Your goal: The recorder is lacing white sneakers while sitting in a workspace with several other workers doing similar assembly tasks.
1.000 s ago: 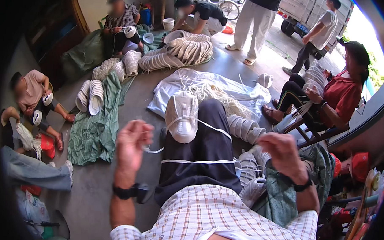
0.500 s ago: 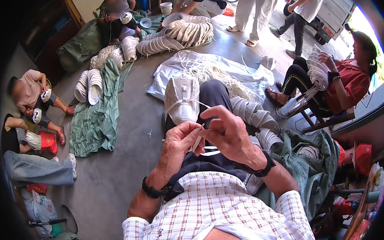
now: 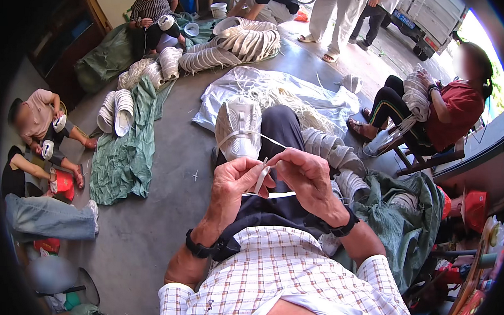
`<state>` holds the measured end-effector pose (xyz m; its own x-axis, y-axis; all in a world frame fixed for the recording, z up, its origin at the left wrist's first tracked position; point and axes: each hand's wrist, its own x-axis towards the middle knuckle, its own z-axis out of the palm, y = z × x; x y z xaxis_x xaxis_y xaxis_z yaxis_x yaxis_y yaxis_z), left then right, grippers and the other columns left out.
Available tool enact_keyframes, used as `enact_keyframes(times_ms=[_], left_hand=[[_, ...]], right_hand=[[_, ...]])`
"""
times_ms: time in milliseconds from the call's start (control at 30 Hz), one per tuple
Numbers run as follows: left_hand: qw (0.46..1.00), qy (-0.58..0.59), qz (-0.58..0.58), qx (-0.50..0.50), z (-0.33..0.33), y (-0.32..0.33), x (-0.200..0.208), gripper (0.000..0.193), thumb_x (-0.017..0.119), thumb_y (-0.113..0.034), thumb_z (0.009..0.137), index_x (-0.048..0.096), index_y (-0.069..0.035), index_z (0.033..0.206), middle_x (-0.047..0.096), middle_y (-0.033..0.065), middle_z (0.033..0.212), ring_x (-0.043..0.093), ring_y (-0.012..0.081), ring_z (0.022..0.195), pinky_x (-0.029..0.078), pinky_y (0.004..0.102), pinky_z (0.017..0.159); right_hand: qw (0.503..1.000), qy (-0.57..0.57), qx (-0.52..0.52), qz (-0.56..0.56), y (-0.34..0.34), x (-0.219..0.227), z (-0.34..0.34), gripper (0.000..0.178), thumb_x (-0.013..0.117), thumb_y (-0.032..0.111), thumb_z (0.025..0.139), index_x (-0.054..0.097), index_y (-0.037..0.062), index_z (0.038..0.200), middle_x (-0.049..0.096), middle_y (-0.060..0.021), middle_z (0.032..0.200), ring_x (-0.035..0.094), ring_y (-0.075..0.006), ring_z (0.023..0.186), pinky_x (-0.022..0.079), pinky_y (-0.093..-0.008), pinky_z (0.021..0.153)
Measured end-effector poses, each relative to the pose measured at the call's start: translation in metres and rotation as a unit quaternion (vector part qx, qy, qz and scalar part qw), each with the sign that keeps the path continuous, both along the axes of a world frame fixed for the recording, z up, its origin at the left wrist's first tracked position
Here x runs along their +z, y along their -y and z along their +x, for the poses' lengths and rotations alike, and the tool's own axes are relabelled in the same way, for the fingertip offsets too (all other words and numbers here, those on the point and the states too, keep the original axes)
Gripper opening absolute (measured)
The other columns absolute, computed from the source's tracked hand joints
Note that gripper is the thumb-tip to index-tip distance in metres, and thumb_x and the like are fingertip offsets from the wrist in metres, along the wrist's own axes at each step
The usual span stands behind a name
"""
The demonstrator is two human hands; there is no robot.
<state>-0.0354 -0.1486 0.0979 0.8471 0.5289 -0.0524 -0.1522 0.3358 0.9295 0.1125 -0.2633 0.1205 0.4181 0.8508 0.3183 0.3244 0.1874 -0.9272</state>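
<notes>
A white shoe upper rests toe toward me on my dark-trousered lap. From it a thin white lace runs across to my fingers. My left hand pinches a part of this lace between thumb and fingertips. Close beside it, almost touching, my right hand grips the lace with thumb and forefinger. A small flat loop of it shows between the two hands. The exact crossing of the strands is too small to make out.
White uppers are stacked by my right leg, near a green sack. Ahead, a white sheet bears loose laces. A green cloth lies left. Seated people surround me, one in red at right.
My right hand's raised fingers have come down and closed on the lace, which now stretches straighter from the upper. At right, the person in red has lowered a bundle of uppers.
</notes>
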Motion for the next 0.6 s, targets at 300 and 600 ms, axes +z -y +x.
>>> enact_keyframes(times_ms=[300, 600], left_hand=[[0.999, -0.034, -0.017, -0.016, 0.001, 0.001, 0.001, 0.024, 0.057, -0.017, 0.102, 0.068, 0.004, 0.105, 0.072, 0.0111, 0.085, 0.07, 0.014, 0.075, 0.057, 0.0251, 0.067], [0.999, -0.015, 0.033, -0.021, 0.002, 0.0, 0.002, 0.022, 0.061, -0.017, 0.1, 0.069, 0.004, 0.102, 0.071, 0.0094, 0.08, 0.059, 0.0073, 0.061, 0.048, 0.0208, 0.056]], right_hand=[[0.988, 0.109, 0.052, -0.096, -0.002, 0.015, 0.016, 0.011, 0.07, 0.006, 0.084, 0.07, -0.0042, 0.084, 0.067, -0.0142, 0.069, 0.065, -0.0215, 0.058, 0.049, -0.0302, 0.053], [0.995, -0.085, 0.028, -0.039, -0.005, -0.013, 0.007, 0.015, 0.073, 0.009, 0.088, 0.073, -0.0054, 0.093, 0.071, -0.008, 0.073, 0.065, -0.0089, 0.066, 0.052, -0.024, 0.06]])
